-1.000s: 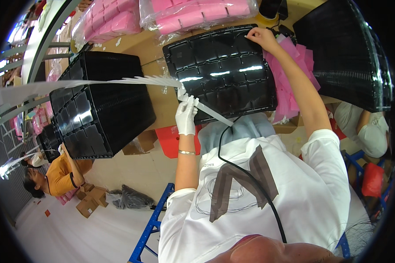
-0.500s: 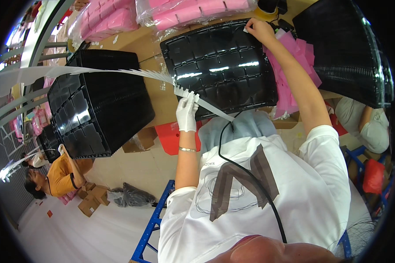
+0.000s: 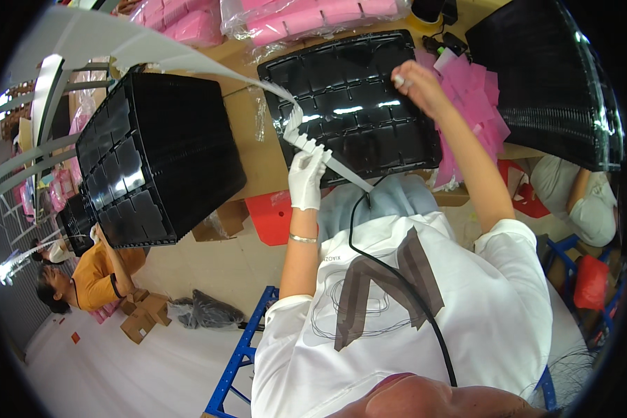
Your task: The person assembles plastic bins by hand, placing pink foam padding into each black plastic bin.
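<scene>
A black plastic tray (image 3: pixel 359 104) with rows of shallow compartments lies in front of me on the cardboard-covered table. My left hand (image 3: pixel 306 180), in a white glove, is closed on a long white strip (image 3: pixel 348 173) over the tray's left front edge. The strip has notched, folded tabs and sweeps up to the upper left. My bare right hand (image 3: pixel 419 87) hovers above the tray's right side, fingers curled, with a small white piece (image 3: pixel 398 81) at the fingertips; whether it is a sticker is unclear. Pink sheets (image 3: pixel 467 97) lie in a loose pile beside the tray.
Stacks of black trays stand at left (image 3: pixel 167 153) and right (image 3: pixel 550 90). Bagged pink packs (image 3: pixel 313 21) line the back. A black cable (image 3: pixel 404 285) hangs over my shirt. A person in orange (image 3: pixel 94 282) works at far left; another person's sleeve (image 3: pixel 592 209) shows at right.
My right hand has come away from the tray's far right corner, toward me. The left hand has shifted slightly right with the strip, whose upper length has swung higher.
</scene>
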Tool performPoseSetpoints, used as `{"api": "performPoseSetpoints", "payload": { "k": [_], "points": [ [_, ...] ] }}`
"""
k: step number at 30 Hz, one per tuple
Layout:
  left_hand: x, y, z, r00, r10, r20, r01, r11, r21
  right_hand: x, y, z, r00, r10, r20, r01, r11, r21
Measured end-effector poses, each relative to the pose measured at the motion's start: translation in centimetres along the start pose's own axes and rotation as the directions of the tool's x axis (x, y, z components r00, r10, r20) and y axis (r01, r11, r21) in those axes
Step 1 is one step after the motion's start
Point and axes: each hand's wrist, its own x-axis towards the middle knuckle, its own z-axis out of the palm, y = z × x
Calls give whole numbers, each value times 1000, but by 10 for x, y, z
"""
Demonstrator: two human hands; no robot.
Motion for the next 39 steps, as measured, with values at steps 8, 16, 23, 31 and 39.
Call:
{"api": "performPoseSetpoints", "payload": {
  "k": [8, 16, 23, 31, 39],
  "points": [
    [-6, -11, 28, 982, -94, 165, 109, 991, -81, -95, 48, 131, 976, 218, 3, -209, 936, -285],
    [-10, -29, 31, 970, -133, 203, 150, 986, -70, -140, 33, 131, 958, -284, -28, 209, 764, -610],
    [-13, -38, 23, 978, -143, 153, 139, 990, 40, -162, 26, 15, 954, -264, -143, -37, 370, -928],
    [-11, -41, 17, 975, -147, 164, 129, 985, 112, -151, 30, 12, 942, -256, -217, -143, 277, -950],
    [-8, -44, 14, 972, -152, 180, 144, 988, 59, -150, 38, 14, 908, -331, -255, -165, 277, -947]
  ]
}}
